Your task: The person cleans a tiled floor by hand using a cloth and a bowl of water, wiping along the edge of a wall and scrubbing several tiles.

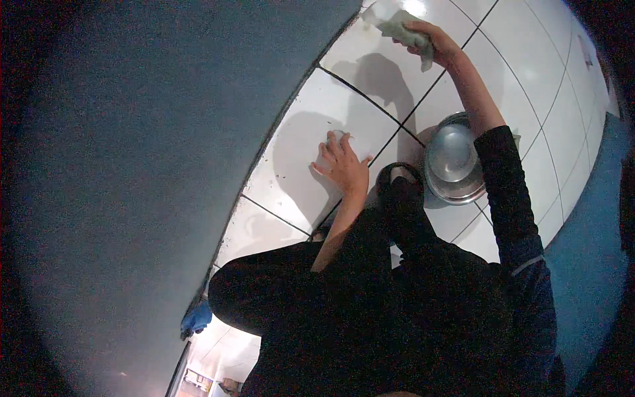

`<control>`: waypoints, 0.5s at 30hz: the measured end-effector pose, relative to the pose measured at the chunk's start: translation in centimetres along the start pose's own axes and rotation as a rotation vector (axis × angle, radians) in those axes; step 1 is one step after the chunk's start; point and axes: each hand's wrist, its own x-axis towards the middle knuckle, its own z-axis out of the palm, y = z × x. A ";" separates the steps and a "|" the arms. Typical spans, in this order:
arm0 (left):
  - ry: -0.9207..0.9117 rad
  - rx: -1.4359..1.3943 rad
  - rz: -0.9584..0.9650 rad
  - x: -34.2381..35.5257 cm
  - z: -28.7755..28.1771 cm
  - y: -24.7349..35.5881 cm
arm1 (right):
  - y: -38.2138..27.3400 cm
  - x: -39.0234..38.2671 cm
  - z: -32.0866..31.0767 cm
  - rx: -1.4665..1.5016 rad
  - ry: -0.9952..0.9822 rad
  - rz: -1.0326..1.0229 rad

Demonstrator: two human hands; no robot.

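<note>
My right hand reaches out to the far side of the white tiled floor, its fingers closed around a crumpled grey-green cloth. The cloth lies against the tile close to the wall, and one end hangs down beside the hand. Nearer to me, my left hand rests on the floor with its fingers spread. A pale patch shows by its fingertips; I cannot tell whether it is a reflection or a thing. A round metal basin with cloudy liquid inside stands below my right forearm, partly covered by the sleeve.
A blue-grey wall runs along the left, meeting the tiles at a dark, dirty edge. Another blue wall is at the right. My sandalled foot is beside the basin. A blue bundle lies at the wall's lower end.
</note>
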 end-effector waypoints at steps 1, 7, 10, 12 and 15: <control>0.000 0.005 -0.003 0.0 0.0 0.0 | 0.1 0.2 0.1 -0.112 0.033 -0.014; 0.009 0.011 0.023 -0.1 0.3 -0.4 | 2.3 3.0 1.7 -0.585 0.367 -0.251; -0.020 0.013 0.036 -0.1 0.1 0.3 | 4.0 4.6 0.8 -0.864 0.519 -0.461; -0.031 0.015 0.036 -0.1 0.2 0.2 | 4.1 4.9 1.2 -0.908 0.538 -0.615; 0.005 0.044 0.030 -0.2 0.0 -0.7 | 2.3 5.4 4.8 -0.865 0.450 -0.431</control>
